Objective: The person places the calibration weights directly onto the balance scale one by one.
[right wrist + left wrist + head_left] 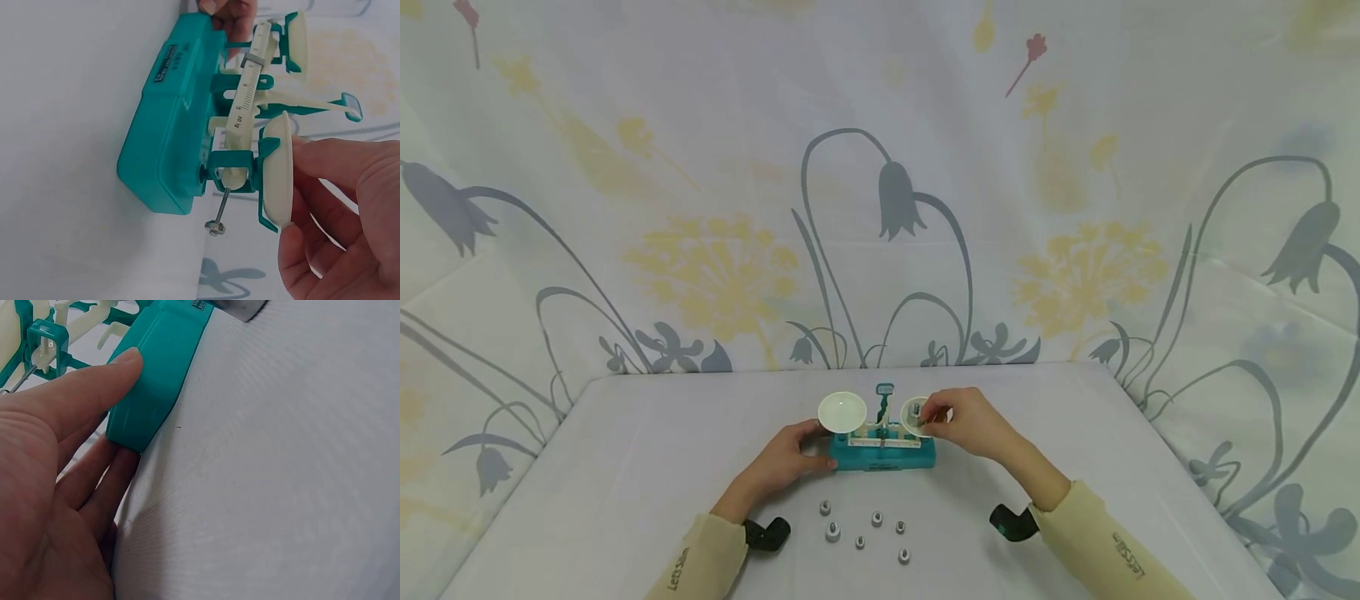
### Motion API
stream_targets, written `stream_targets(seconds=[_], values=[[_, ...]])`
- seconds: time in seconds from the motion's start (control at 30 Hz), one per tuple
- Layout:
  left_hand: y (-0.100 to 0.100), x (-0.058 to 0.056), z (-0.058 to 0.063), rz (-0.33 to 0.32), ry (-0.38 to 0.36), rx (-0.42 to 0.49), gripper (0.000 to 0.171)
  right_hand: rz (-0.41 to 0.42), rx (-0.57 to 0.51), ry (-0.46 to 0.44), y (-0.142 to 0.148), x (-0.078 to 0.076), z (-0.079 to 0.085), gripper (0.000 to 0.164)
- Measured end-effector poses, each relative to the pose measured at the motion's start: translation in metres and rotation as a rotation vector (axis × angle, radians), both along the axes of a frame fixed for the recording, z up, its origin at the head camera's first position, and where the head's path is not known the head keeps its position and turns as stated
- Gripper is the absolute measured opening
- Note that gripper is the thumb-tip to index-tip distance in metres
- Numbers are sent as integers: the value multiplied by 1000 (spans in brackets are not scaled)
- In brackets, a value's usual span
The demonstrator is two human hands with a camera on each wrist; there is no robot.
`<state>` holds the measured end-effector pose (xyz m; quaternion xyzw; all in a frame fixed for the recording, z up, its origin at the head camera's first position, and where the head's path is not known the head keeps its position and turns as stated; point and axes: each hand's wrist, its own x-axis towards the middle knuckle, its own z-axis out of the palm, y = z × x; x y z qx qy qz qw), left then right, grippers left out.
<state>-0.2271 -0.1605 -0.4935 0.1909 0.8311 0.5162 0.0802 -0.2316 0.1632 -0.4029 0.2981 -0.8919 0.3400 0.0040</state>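
Item: one balance scale (pixel 883 459), teal base, standing on the white-covered bench (pixel 685 417), between the two hands I watch from here.

Item: left hand (pixel 786 454), grasping the left end of the base, thumb laid over the front, other fingers behind the end.

Item: right hand (pixel 973 423), fingers bent at the right pan (pixel 278 178), touching its rim. One metal weight (pixel 914 414) stands at that pan, just beside the fingertips; I cannot tell whether they pinch it or have released it.

Item: left pan (pixel 842 412), cream, with a bare surface facing me.

Item: graduated beam (pixel 244 100), cream, carrying a grey slider (pixel 253 59); a threaded rod with a metal nut (pixel 215 228) at its right end.

Item: six small metal weights (pixel 832 533), upright and apart on the bench, nearer to me than the scale.

Item: two pale sleeves (pixel 1101 542), printed lettering; a black device (pixel 767 534) at each wrist.

Item: floral cloth (pixel 880 183), hung behind the bench.
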Motion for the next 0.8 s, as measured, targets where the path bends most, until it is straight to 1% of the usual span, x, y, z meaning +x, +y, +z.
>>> stream_targets(seconds=[0.2,0.6,0.8], values=[[0,-1,-1,0,-2,1,57,-2,-13,-7,1,0,-1,11],[0,-1,0,-16,11,14,55,0,-36,-5,2,1,-2,11],[0,-1,0,-6,14,-5,54,-2,-58,-3,4,2,-2,11]])
